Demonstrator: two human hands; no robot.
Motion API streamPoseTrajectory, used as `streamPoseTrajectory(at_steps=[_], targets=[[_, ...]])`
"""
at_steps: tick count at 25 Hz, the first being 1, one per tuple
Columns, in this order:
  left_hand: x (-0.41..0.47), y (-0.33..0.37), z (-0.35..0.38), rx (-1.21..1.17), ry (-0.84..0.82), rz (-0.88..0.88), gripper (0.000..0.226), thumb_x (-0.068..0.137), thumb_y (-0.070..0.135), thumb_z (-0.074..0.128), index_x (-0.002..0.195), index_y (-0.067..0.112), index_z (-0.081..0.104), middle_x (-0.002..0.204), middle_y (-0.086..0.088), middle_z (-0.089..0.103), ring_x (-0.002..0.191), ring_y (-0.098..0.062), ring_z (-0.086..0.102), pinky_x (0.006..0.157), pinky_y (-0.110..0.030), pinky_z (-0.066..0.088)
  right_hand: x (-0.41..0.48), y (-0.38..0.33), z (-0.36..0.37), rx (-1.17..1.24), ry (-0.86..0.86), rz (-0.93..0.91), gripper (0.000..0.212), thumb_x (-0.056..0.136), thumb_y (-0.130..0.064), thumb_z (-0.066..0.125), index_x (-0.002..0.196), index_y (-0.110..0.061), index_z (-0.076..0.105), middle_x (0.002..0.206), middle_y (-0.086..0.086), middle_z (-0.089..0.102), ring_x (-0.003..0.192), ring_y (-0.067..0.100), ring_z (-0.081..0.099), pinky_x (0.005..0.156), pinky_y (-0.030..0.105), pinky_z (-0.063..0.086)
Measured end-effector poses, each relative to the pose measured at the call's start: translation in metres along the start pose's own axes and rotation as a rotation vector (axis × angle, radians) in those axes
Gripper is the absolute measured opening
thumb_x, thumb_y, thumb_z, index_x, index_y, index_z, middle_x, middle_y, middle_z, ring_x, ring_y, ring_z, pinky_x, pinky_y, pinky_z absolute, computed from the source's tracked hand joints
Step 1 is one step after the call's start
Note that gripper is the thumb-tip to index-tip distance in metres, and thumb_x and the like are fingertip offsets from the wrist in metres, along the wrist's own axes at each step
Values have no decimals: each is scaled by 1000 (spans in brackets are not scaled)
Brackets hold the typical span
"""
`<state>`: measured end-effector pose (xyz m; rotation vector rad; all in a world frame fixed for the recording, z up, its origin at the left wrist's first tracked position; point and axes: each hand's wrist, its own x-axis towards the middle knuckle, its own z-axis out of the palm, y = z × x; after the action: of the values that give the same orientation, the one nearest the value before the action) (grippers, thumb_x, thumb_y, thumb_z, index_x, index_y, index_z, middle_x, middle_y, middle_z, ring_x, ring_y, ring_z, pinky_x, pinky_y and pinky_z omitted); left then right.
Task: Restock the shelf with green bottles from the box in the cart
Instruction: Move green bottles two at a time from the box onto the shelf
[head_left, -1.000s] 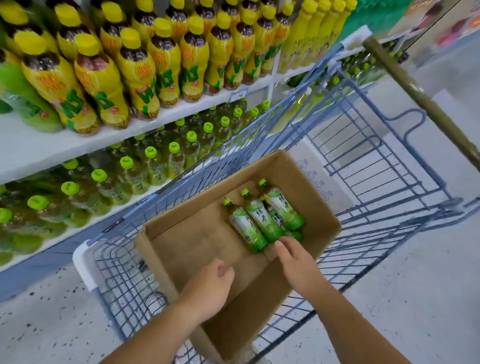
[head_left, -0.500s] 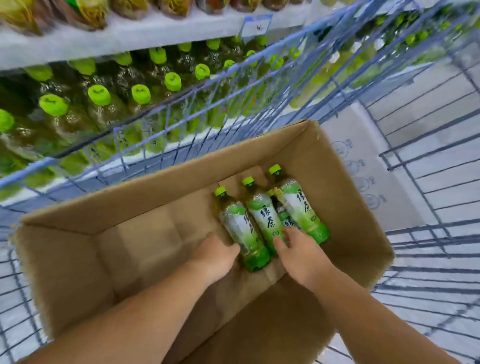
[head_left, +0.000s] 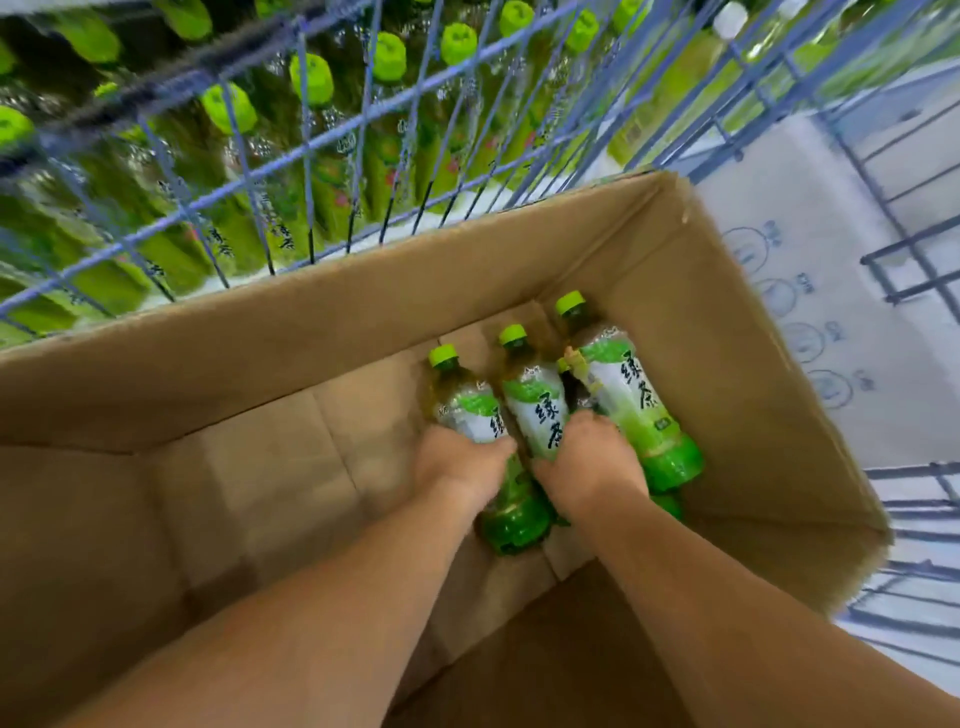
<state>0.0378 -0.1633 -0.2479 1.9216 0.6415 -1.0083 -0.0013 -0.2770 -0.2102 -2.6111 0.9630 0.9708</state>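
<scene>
The box (head_left: 311, 332) sat inside the cart (head_left: 306, 156), its flaps open. Three green bottles lay side by side on the box floor in the far right corner, caps pointing away from the person. The green base of a fourth bottle (head_left: 669, 505) showed beneath them.

- Left hand (head_left: 460, 460): the fingers were curled over the left bottle (head_left: 470, 410) at mid-body, gripping it.
- Right hand (head_left: 589, 457): the fingers were curled round the lower half of the middle bottle (head_left: 535, 405), with the thumb on its left side.
- The right bottle (head_left: 631, 400) lay just beside the right hand, touching the middle bottle.

Beyond the cart's wire wall, the shelf bottles (head_left: 311, 78) stood in rows, blurred in this view.
</scene>
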Motion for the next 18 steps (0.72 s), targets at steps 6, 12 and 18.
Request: streamPoseTrajectory(at_steps=[6, 12, 18], targets=[[5, -4, -41, 46, -145, 40, 45, 66, 29, 90, 104, 18, 67, 95, 0, 72, 81, -17, 68, 64, -25, 52, 5, -14, 3, 319, -68, 138, 70, 71, -41, 83, 121, -6, 51, 120, 12, 62, 112, 32, 61, 86, 35, 52], [-5, -8, -79, 13, -242, 7, 38, 68, 23, 86, 100, 20, 65, 93, -4, 73, 82, -23, 71, 74, -32, 58, -3, -23, 15, 734, -84, 320, 77, 52, -49, 79, 115, -9, 58, 110, 7, 68, 102, 29, 65, 91, 38, 54], [-47, -4, -115, -135, -459, -101, 36, 80, 27, 78, 113, 19, 65, 96, -16, 74, 73, -27, 71, 66, -37, 59, -39, -18, 0, 876, -178, 242, 40, 50, -24, 81, 86, -10, 72, 81, 10, 75, 75, 27, 73, 74, 48, 62]])
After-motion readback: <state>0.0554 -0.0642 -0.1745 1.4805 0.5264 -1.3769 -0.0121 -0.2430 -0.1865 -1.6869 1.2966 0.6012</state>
